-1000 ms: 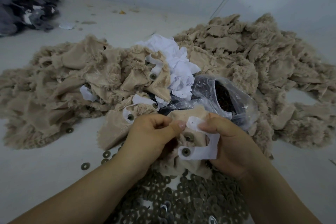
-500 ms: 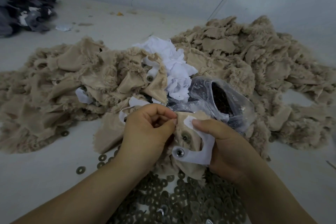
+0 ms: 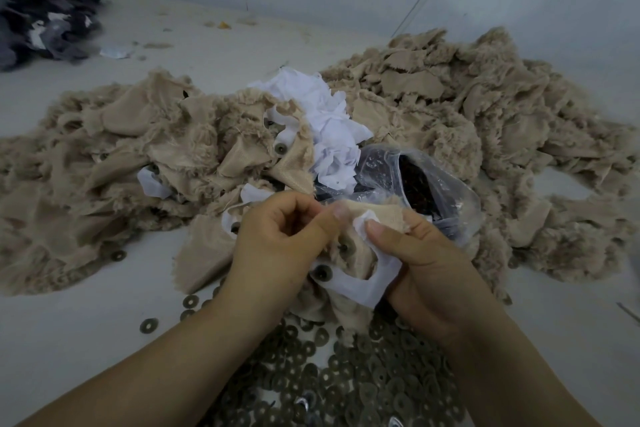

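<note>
Two hands meet over a pale bench (image 3: 69,340). The left hand (image 3: 284,246) pinches the top edge of a beige fur piece (image 3: 381,210) between thumb and curled fingers. The right hand (image 3: 426,274) pinches a white backing strip (image 3: 360,286) against it. Since half a second ago the thumbs have drawn closer, and the strip's upper end, flat then, is crumpled under the right thumb. A metal washer (image 3: 322,272) sits on the strip beside the left palm. The piece hangs above a pile of loose washers (image 3: 363,378), just before a plastic bag (image 3: 446,184).
</note>
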`<control>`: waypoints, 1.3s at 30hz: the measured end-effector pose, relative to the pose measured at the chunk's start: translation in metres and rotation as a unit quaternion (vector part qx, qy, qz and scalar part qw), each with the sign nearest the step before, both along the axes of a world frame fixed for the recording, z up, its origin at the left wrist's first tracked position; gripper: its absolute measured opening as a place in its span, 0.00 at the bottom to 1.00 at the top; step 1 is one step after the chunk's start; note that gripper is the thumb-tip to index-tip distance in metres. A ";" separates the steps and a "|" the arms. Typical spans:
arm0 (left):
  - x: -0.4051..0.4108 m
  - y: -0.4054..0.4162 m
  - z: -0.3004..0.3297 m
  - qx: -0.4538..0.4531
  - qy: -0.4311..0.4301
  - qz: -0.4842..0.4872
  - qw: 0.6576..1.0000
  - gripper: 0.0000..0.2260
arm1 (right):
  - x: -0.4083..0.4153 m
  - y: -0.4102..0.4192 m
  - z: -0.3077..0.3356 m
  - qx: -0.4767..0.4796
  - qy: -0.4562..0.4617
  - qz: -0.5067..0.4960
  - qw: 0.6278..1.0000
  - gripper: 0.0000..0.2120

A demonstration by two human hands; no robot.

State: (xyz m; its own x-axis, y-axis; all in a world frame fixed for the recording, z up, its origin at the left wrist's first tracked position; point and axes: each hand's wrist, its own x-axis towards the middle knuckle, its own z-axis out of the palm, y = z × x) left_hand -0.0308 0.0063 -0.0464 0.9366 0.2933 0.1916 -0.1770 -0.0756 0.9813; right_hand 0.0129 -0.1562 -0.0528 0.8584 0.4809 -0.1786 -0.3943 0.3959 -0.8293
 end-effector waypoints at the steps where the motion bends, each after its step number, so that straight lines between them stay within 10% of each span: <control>1: 0.000 -0.001 0.000 0.009 0.003 -0.008 1.000 0.17 | -0.001 0.001 0.000 0.004 0.002 -0.001 1.000 0.14; 5: 0.001 -0.001 -0.003 -0.019 0.010 0.015 1.000 0.06 | -0.002 0.001 0.000 0.014 0.018 0.004 1.000 0.13; 11: -0.004 -0.005 -0.003 -0.129 0.023 -0.001 0.991 0.05 | 0.000 0.001 0.004 0.008 0.121 -0.064 0.991 0.52; 24: -0.006 -0.006 -0.005 -0.036 -0.038 0.006 0.999 0.05 | -0.005 0.004 0.005 -0.006 0.091 -0.003 0.996 0.12; 30: -0.009 -0.006 -0.004 0.090 -0.050 0.003 0.995 0.05 | -0.005 0.006 0.004 0.008 0.092 -0.010 0.996 0.21; 34: -0.009 -0.008 -0.008 0.005 -0.010 -0.001 1.000 0.08 | -0.008 0.006 0.006 0.011 0.050 -0.004 0.999 0.04; 39: -0.006 -0.008 -0.005 -0.060 0.006 -0.010 0.998 0.19 | -0.006 0.008 0.004 0.020 0.078 -0.038 0.996 0.17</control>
